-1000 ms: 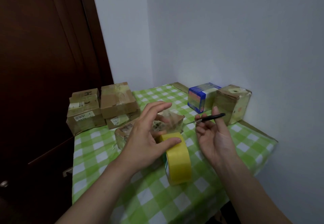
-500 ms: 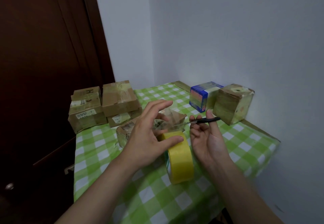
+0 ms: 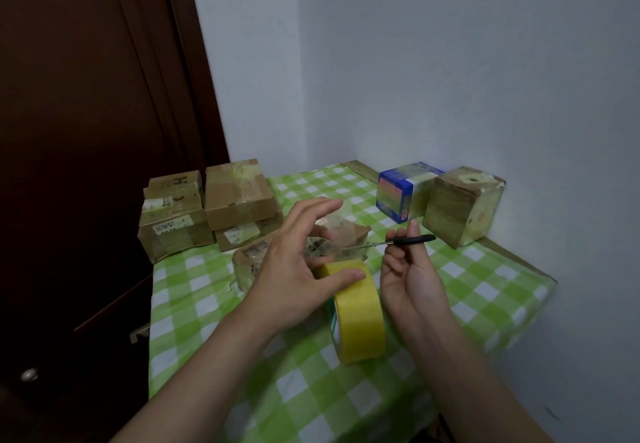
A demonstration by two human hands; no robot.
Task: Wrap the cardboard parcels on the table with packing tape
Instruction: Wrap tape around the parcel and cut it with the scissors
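Note:
A yellow roll of packing tape (image 3: 360,314) stands on edge on the green checked tablecloth (image 3: 460,290). My left hand (image 3: 294,269) holds the roll, thumb on its top, with the other fingers spread above. Clear tape stretches from the roll to a small brown parcel (image 3: 249,262) behind my hand. My right hand (image 3: 408,269) grips black-handled scissors (image 3: 412,240), whose blades point left at the stretched tape. Whether the blades touch the tape cannot be made out.
Three brown cardboard parcels (image 3: 239,196) are stacked at the table's back left, next to a dark wooden door (image 3: 86,131). A blue box (image 3: 398,193) and a taped brown cube (image 3: 464,207) stand at the back right by the white wall.
My right hand has shifted left with the scissors, bringing the blades closer to the stretched tape. My left hand stays on the roll.

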